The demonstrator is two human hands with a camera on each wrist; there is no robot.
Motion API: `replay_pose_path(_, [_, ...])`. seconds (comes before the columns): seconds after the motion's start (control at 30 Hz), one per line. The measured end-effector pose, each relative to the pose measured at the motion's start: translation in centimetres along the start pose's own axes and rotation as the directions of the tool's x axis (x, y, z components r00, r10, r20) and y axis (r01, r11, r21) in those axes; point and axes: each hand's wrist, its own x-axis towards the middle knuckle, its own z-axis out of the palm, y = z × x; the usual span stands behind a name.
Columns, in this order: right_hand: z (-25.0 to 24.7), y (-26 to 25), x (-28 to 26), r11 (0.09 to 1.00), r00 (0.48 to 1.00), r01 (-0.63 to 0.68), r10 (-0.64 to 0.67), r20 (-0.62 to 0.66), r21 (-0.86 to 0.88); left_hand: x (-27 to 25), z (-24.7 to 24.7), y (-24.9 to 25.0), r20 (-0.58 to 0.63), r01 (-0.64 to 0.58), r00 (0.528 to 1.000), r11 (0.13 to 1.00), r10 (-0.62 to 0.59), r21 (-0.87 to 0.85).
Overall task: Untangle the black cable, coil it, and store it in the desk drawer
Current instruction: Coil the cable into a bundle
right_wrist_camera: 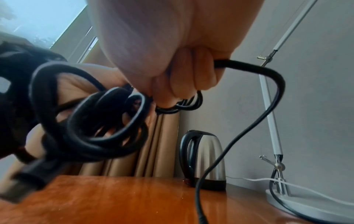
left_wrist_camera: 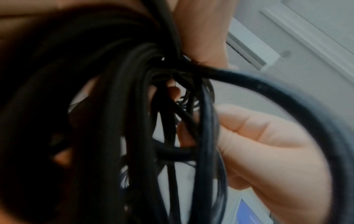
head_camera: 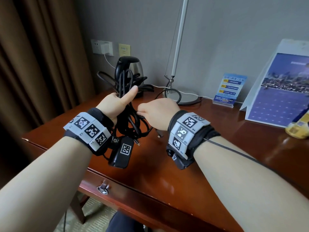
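Observation:
The black cable hangs as a loose bundle of loops above the desk. My left hand grips the top of the bundle, thumb pointing up. My right hand, just to its right, is fisted round one strand. In the right wrist view the right hand's fingers curl round that strand of the cable, which runs down to the desk, and a plug hangs from the loops. In the left wrist view the loops of the cable fill the frame. The desk drawer below is closed, with a metal pull.
A steel kettle stands at the back by the wall. A lamp base with cords round it sits right of the kettle. A leaflet stand, a calendar and a yellow object occupy the right side. A curtain hangs at left.

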Motion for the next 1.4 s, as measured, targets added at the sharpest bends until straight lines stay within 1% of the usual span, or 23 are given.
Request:
replay_pose_path(0.07, [0.0,-0.2,0.2,0.999,0.999,-0.02,0.019,0.034,0.051,-0.2,0.0,0.2,-0.014,-0.043,0.999,0.998,0.043,-0.039])
replay_pose_path(0.1, [-0.1,0.0,0.0,0.995,1.0,-0.015,0.014,0.012,0.097,0.0,-0.1,0.2,-0.049,-0.061,0.997,0.997,0.059,-0.047])
replay_pose_path(0.17, [-0.1,0.6,-0.5,0.983,0.999,-0.029,0.026,0.019,0.181,0.4,-0.7,0.0,-0.146,-0.092,0.985,0.996,0.089,-0.013])
replay_pose_path(0.23, [0.0,1.7,-0.9,0.965,0.996,-0.066,0.047,0.078,0.255,0.8,-1.5,-0.2,-0.222,-0.109,0.969,0.994,0.107,0.005])
replay_pose_path(0.33, [0.1,3.8,-1.7,0.95,0.978,-0.124,0.067,0.199,0.286,1.2,-2.7,-0.5,-0.234,-0.13,0.964,0.991,0.122,-0.021])
replay_pose_path(0.43, [0.4,6.0,-2.2,0.963,0.965,-0.152,0.096,0.245,0.223,1.0,-3.8,-0.7,-0.154,-0.199,0.971,0.976,0.184,-0.091])
replay_pose_path(0.5, [0.5,7.1,-2.6,0.966,0.954,-0.187,0.136,0.267,0.178,0.1,-4.0,-0.5,-0.033,-0.256,0.967,0.962,0.254,-0.096])
replay_pose_path(0.6, [0.5,7.7,-2.9,0.959,0.935,-0.231,0.173,0.309,0.162,-1.5,-3.7,0.2,0.163,-0.315,0.935,0.949,0.314,-0.018])
replay_pose_path(0.67, [0.5,7.6,-2.8,0.957,0.915,-0.252,0.188,0.357,0.143,-2.3,-3.4,0.5,0.301,-0.372,0.898,0.919,0.321,0.13])
replay_pose_path(0.73, [0.7,7.5,-2.8,0.948,0.892,-0.281,0.201,0.406,0.148,-3.1,-2.8,0.8,0.445,-0.437,0.853,0.838,0.272,0.327])
replay_pose_path(0.77, [0.9,7.5,-2.8,0.94,0.889,-0.297,0.21,0.406,0.165,-3.4,-2.3,0.7,0.511,-0.471,0.827,0.786,0.236,0.4])
replay_pose_path(0.8, [1.0,7.5,-2.8,0.933,0.895,-0.309,0.22,0.387,0.184,-3.8,-1.7,0.7,0.562,-0.514,0.801,0.716,0.205,0.472])
replay_pose_path(0.83, [0.9,7.6,-2.8,0.924,0.902,-0.322,0.233,0.364,0.206,-4.0,-1.0,0.6,0.604,-0.567,0.775,0.626,0.186,0.536])
replay_pose_path(0.87, [0.7,7.7,-2.7,0.915,0.903,-0.337,0.246,0.353,0.224,-4.3,-0.3,0.4,0.628,-0.605,0.76,0.533,0.166,0.592])
replay_pose_path(0.9, [0.4,7.7,-2.7,0.903,0.901,-0.354,0.259,0.349,0.243,-4.5,0.4,0.2,0.64,-0.625,0.754,0.459,0.148,0.631])
replay_pose_path(0.97, [-0.4,7.6,-2.4,0.839,0.888,-0.425,0.314,0.337,0.34,-4.6,1.6,-0.7,0.653,-0.628,0.754,0.367,0.07,0.686])
replay_pose_path(1.03, [-1.5,7.2,-2.0,0.753,0.869,-0.49,0.384,0.313,0.438,-4.4,2.9,-1.5,0.641,-0.619,0.768,0.26,0.004,0.741])
replay_pose_path(1.07, [-2.1,6.7,-1.9,0.75,0.873,-0.487,0.392,0.291,0.449,-4.3,3.5,-1.7,0.617,-0.603,0.787,0.208,-0.003,0.77])
replay_pose_path(1.13, [-3.0,5.5,-1.8,0.795,0.902,-0.43,0.363,0.233,0.428,-4.1,4.6,-1.8,0.539,-0.535,0.842,0.152,0.011,0.831])
replay_pose_path(1.2, [-3.3,4.3,-2.1,0.85,0.934,-0.355,0.309,0.179,0.389,-3.8,5.3,-1.8,0.471,-0.465,0.882,0.142,-0.009,0.874])
replay_pose_path(1.3, [-2.6,3.7,-2.9,0.863,0.932,-0.358,0.307,0.192,0.358,-3.1,5.8,-1.9,0.418,-0.41,0.905,0.096,-0.079,0.907])
replay_pose_path(1.33, [-2.1,3.5,-3.2,0.886,0.934,-0.352,0.312,0.173,0.302,-3.0,6.0,-1.8,0.415,-0.408,0.905,0.085,-0.095,0.909])
replay_pose_path(1.4, [-1.1,3.4,-3.6,0.955,0.961,-0.268,0.256,0.104,0.124,-2.7,6.1,-2.0,0.41,-0.403,0.904,0.084,-0.118,0.911])
